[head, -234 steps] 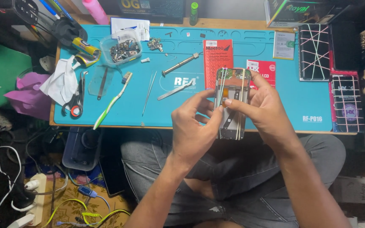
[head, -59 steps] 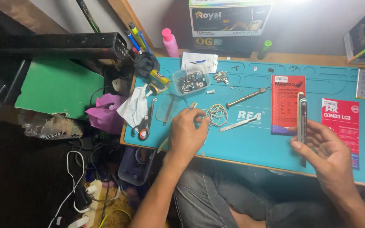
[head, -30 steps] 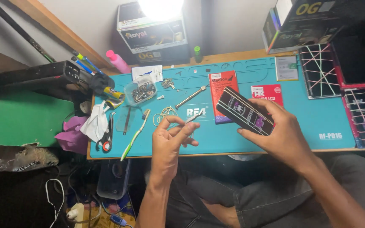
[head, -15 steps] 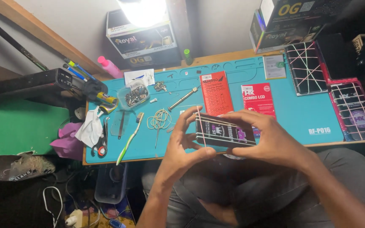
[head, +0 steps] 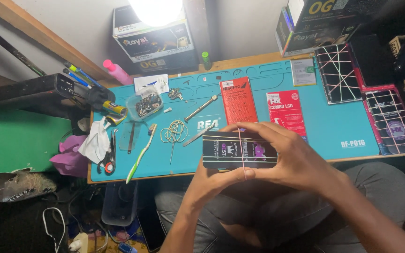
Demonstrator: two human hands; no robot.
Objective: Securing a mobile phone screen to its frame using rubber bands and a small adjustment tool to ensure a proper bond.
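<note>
Fingers of both hands, left hand [head: 212,180] and right hand [head: 296,164], are closing around the dark phone [head: 237,150], gripping it above the blue mat [head: 333,126], rubber bands [head: 243,157] crossing it.

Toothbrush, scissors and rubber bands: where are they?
Toothbrush [head: 139,155], head view, on its green handle.
Scissors [head: 109,164], head view, on the red handle loop.
Rubber bands [head: 174,132], head view, on the loose pile.

A black phone [head: 237,150] crossed by pale rubber bands [head: 242,157] above a teal mat [head: 333,126], two red packets [head: 238,99], a green toothbrush [head: 139,157].
</note>
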